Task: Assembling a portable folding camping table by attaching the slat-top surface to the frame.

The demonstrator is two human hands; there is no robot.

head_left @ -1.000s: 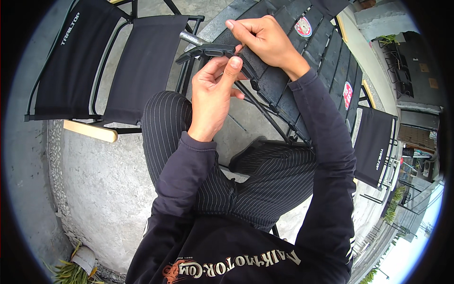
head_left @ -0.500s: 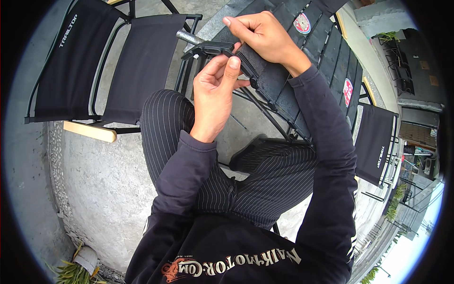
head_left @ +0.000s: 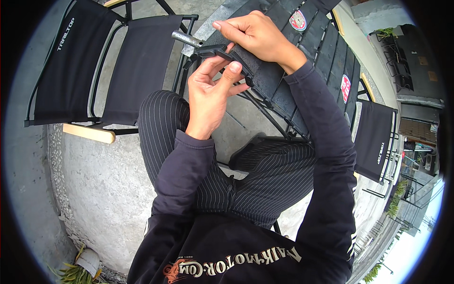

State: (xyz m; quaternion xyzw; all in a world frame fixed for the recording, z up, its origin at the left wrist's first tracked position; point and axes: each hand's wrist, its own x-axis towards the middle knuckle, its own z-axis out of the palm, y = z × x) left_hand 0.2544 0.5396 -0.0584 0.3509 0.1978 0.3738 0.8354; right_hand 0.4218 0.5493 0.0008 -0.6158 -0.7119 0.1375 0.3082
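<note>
My left hand (head_left: 208, 92) is closed, its thumb and fingers on a black ribbed piece (head_left: 242, 67) at the near corner of the table. Stacked thin ridges run along this piece. Off its left end sticks a short silver metal tube (head_left: 186, 38) with a hole in it; whether the two are joined I cannot tell. Just above and to the right, my right hand (head_left: 257, 37) is curled with the thumb pointing left. Its fingers are turned away, so anything inside them is hidden. Beneath the right hand shows a dark grey, rough-looking surface (head_left: 255, 60).
A black slatted table (head_left: 326, 42) with round stickers (head_left: 298, 21) extends to the right. Black fabric folding chairs stand left (head_left: 142, 66) and right (head_left: 371, 137); the left one has a wooden armrest (head_left: 90, 133). A potted plant (head_left: 87, 262) is at the lower left.
Both hands have shifted slightly left, and the ribbed piece and tube appear a little farther left too. The grip of the left hand looks much the same.
</note>
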